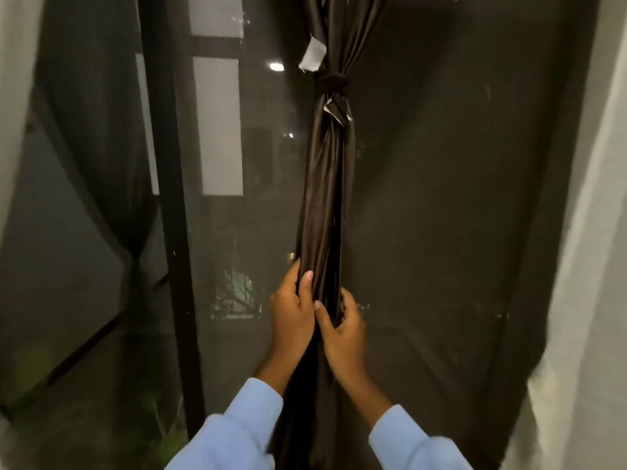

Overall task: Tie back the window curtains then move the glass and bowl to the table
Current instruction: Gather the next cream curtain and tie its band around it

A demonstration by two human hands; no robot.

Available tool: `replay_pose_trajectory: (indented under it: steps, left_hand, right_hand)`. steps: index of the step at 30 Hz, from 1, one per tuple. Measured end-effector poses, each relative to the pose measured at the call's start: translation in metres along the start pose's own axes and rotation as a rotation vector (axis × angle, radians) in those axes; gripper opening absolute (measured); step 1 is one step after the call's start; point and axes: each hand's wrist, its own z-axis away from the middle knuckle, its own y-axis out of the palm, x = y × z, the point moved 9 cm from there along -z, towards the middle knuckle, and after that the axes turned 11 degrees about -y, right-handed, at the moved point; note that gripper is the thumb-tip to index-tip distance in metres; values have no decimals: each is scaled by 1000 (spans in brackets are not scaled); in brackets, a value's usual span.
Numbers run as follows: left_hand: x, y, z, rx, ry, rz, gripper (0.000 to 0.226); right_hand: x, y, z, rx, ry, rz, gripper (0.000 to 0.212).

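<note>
A dark brown curtain (325, 184), gathered into one narrow bundle and cinched by a dark tie (334, 83) high up, hangs down the middle of a screened night window (458, 198). The left hand (291, 317) and right hand (344, 337) both grasp the bundle low down; their fingers (307, 283) curl round the folds, the right hand's tips hidden behind the cloth. The curtain's lower end is lost between the pale blue sleeves (237, 432) and cut off at the bottom edge; a second tied curtain (101, 137) at far left is dim and blurred.
</note>
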Motion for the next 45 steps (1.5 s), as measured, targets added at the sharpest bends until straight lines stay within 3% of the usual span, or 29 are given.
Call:
replay_pose_trajectory:
  steps: [6,12,20,30,34,37,41,45]
  left_hand:
    - [43,8,75,20,-181,-32,42]
    - [42,21,147,34,-244,-155,47]
    - [3,57,236,35,-292,-275,37]
    - [-43,153,303,181,-265,-228,24]
    - [-41,206,310,314,-294,-184,24]
    - [-24,248,305,474,-363,-197,27]
    - [-9,296,282,545,-351,-168,29]
    - [9,322,253,482,-388,-58,21]
  right_hand:
    - [-19,-23,53,-24,164,4,43]
    - [-15,-58,102,124,185,114,51]
    - [11,-143,157,163,235,73,20]
    - [7,-269,178,46,270,244,16]
    - [-6,-318,169,-17,251,323,12]
    - [-22,-344,157,-25,263,335,15]
    - [-54,-374,126,-37,281,352,18]
    - [-78,-386,88,-37,266,435,54]
